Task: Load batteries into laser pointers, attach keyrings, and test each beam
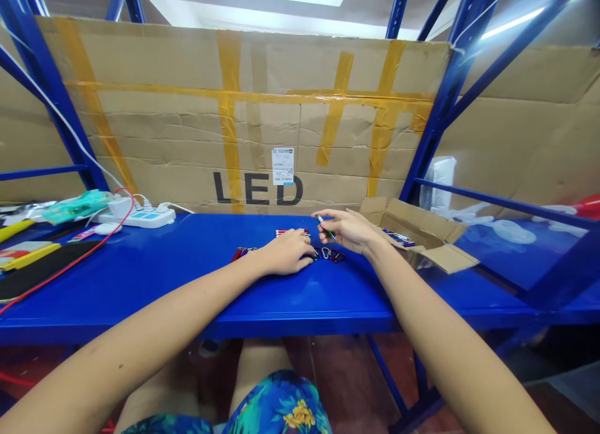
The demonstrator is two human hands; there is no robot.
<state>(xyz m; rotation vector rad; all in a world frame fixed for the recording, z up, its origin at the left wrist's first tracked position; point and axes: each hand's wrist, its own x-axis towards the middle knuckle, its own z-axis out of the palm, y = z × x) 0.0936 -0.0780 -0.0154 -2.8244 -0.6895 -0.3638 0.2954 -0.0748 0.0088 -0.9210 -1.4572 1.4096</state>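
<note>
My left hand (291,251) rests low over the blue table, its fingers bent down and closed at a small green-edged carabiner (316,255). Just right of those fingertips lie a silver carabiner (325,252) and a dark red one (337,256). Raised slightly above the table, my right hand (347,229) pinches a slim green-and-silver piece (329,234) between thumb and fingers; its exact kind is too small to tell. Behind my left hand are red-and-silver tube-like pieces (280,232), partly covered by it. More red and purple pieces (241,253) lie beside my left wrist.
An open cardboard box (422,231) with shiny metallic pieces inside stands right of my right hand. At left are a white power strip (150,216), a red cable (105,237) and a black flat board (42,270). A large cardboard sheet (187,134) closes off the back.
</note>
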